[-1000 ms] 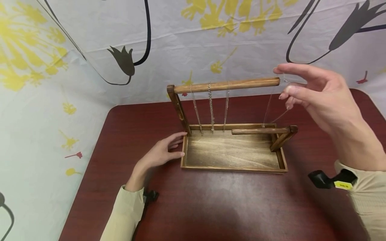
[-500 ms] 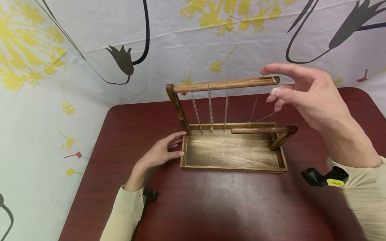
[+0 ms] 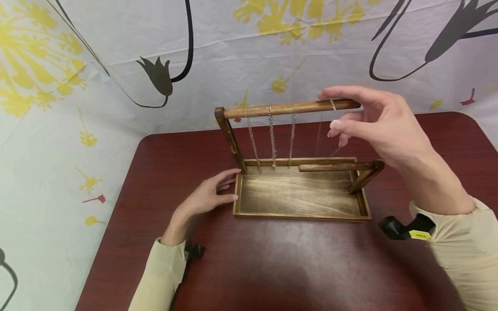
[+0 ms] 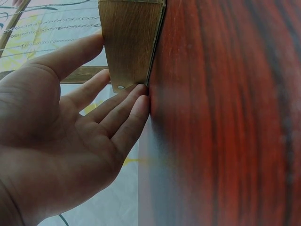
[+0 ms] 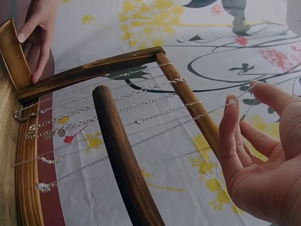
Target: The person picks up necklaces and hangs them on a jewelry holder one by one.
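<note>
A wooden jewelry stand with a tray base (image 3: 301, 217) sits on the table. Its long upper bar (image 3: 311, 106) carries three hanging chain necklaces (image 3: 272, 136) left of middle. Near that bar's free right end, my right hand (image 3: 383, 125) holds another thin silver necklace (image 5: 174, 125) spread between thumb and fingers, its loop around the bar. A clear sparkling pendant (image 5: 43, 187) dangles at its lower end in the right wrist view. My left hand (image 3: 208, 196) rests against the tray's left end, fingers (image 4: 124, 110) fairly straight and touching the wood.
A shorter lower bar (image 3: 330, 167) juts left from the stand's right post (image 3: 362, 183), in front of the upper bar. The dark red table (image 3: 288, 263) extends around the stand. Behind it hangs a white cloth (image 3: 218, 56) with yellow and grey flower prints.
My right hand has moved left, carrying the necklace from beyond the upper bar's free end to around the bar. My left hand stays at the tray's end.
</note>
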Tool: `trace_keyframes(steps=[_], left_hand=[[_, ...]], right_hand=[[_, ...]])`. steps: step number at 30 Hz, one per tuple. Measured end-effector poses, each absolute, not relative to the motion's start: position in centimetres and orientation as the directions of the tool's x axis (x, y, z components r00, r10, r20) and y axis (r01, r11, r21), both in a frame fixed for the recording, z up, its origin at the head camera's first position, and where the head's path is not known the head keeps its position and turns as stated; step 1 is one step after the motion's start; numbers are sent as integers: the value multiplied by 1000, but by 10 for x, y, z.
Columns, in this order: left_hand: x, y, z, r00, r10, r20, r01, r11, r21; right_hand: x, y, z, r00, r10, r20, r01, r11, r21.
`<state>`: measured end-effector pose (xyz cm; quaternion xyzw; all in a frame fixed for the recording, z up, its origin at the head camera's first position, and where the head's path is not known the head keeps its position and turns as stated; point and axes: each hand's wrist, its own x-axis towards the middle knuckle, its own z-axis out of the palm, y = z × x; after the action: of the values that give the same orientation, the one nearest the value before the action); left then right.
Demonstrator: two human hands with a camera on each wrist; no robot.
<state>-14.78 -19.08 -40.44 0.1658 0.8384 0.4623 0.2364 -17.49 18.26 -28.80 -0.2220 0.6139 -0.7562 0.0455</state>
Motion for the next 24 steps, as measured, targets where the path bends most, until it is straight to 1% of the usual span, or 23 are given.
trace_keyframes(steps=[3,10,18,24], left_hand=[[-148,-191,-404,-833,497,-243,59,517,854],[-148,-191,-402,-831,501,-239,60,509,858],[-148,-191,-402,-835,492,-246,59,524,850],[-154,-198,-427,-837,488,-246,56,524,850]], right_hand=[[-174,178,-287,-903,-345,258,-204,-185,-961],[-174,171,-289,-889,-365,275,-219,-189,-957],[-175,166,-288,-902,-338,269,-244,-117,-963],[-173,165,-287,-911,-314,267,-290,26,-957]])
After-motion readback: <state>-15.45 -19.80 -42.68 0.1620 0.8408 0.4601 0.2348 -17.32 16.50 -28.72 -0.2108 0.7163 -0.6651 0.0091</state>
